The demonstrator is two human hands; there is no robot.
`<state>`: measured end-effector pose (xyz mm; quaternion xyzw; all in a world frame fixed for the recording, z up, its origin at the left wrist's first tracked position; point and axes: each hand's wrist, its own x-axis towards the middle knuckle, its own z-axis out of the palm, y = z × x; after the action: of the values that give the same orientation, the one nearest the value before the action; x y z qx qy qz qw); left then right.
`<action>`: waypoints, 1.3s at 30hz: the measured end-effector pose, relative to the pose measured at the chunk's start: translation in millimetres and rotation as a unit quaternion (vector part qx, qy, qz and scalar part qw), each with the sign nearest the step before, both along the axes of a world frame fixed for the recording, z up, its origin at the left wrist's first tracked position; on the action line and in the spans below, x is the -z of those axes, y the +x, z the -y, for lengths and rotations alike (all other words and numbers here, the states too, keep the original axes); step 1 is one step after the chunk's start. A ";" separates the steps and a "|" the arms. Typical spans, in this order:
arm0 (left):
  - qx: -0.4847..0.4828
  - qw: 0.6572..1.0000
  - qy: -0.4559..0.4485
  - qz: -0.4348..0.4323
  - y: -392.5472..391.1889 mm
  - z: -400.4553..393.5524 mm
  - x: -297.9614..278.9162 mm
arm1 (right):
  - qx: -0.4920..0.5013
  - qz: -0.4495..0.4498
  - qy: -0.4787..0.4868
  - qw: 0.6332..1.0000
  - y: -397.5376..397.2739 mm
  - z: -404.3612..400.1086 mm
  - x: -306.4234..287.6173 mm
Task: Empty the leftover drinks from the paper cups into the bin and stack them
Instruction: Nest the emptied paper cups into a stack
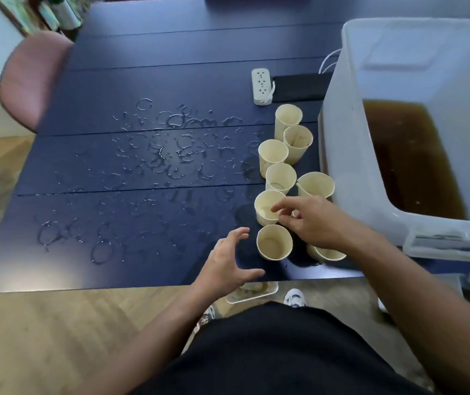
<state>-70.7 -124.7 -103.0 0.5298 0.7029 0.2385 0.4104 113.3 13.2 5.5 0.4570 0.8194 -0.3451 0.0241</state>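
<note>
Both bare forearms reach up from the lower edge of the frame toward its middle, the left hand (229, 259) spread with fingers apart and thumb out, holding nothing, the right hand (312, 222) just above it, palm down, fingers loosely curled leftward.

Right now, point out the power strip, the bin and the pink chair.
power strip (262, 86): head view, middle of its socket face.
bin (342, 155): head view, near outer wall.
pink chair (30, 78): head view, seat back.
</note>
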 end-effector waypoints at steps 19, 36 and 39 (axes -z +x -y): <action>-0.036 0.998 0.026 0.034 5.9 -27.7 17.2 | -0.041 0.103 0.132 0.985 -11.2 -11.4 44.6; -0.110 0.992 0.024 0.051 -29.1 -9.3 6.3 | -0.007 -0.011 0.168 0.986 -24.7 -14.7 37.5; -0.113 0.992 0.016 0.053 -30.8 -13.7 5.4 | 0.028 -0.096 0.224 0.969 -28.6 -11.9 14.7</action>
<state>-101.5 -111.0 -108.4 0.4401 0.7314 0.3226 0.4091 84.7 25.1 -9.1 0.4379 0.8614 -0.1953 -0.1673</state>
